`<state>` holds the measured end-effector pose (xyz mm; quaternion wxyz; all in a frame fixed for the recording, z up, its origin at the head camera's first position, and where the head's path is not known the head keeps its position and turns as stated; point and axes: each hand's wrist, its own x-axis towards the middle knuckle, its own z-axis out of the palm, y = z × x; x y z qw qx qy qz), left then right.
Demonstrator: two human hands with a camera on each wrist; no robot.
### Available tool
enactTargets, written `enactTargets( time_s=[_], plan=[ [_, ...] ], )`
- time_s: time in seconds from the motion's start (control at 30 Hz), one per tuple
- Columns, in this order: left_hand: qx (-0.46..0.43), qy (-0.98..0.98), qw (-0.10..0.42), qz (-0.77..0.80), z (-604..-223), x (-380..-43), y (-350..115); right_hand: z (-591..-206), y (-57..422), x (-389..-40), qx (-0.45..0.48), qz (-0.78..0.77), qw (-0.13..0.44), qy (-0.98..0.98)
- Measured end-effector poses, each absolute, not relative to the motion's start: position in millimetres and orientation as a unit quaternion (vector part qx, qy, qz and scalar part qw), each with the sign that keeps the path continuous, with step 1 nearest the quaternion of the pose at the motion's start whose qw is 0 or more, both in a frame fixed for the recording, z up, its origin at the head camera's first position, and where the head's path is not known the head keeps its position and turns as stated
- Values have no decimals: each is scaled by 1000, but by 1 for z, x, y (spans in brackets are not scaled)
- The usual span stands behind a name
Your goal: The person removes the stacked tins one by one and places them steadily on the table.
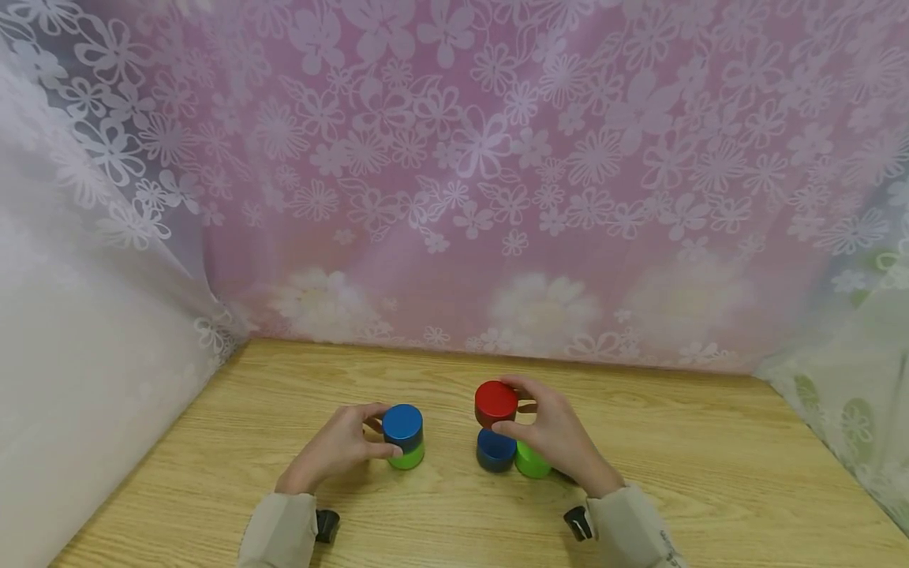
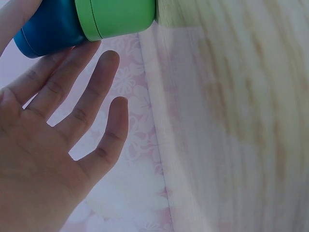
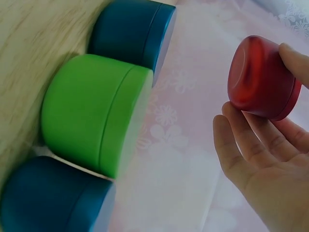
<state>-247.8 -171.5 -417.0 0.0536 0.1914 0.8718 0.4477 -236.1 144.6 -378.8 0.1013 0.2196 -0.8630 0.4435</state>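
Note:
My left hand (image 1: pixel 342 440) holds a round blue tin (image 1: pixel 402 423) between thumb and fingers. This tin sits directly on a green tin (image 1: pixel 407 457), and in the left wrist view the fingers lie along the blue tin (image 2: pixel 50 26) near the seam with the green tin (image 2: pixel 123 17). My right hand (image 1: pixel 557 430) pinches a red tin (image 1: pixel 495 401), raised off the table; its lidded end faces up. Below the red tin stand a dark blue tin (image 1: pixel 495 452) and a green tin (image 1: pixel 533 460), side by side. Another blue tin (image 3: pixel 53 198) is mostly hidden under the right hand in the head view.
The wooden table (image 1: pixel 447 521) runs back to a pink flowered curtain (image 1: pixel 454 197). Pale cloth hangs at the left (image 1: pixel 85 315) and right sides. Black wrist straps (image 1: pixel 327 526) show at both sleeves (image 1: pixel 278 530).

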Motion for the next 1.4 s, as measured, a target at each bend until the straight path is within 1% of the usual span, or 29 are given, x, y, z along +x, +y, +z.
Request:
enactTargets(
  time_s=[0.17, 0.63, 1.07, 1.4],
  plan=[
    [189, 873, 54, 447, -418, -249, -172, -381, 148, -235, 222, 444, 106, -862],
    [199, 873, 48, 443, -419, -249, -173, -379, 166, -229, 208, 441, 94, -868],
    [197, 873, 50, 444, -419, -249, -172, -379, 183, -229, 213, 423, 122, -872],
    [194, 873, 49, 444, -421, -250, -172, -381, 192, -228, 205, 416, 109, -879]
  ],
)
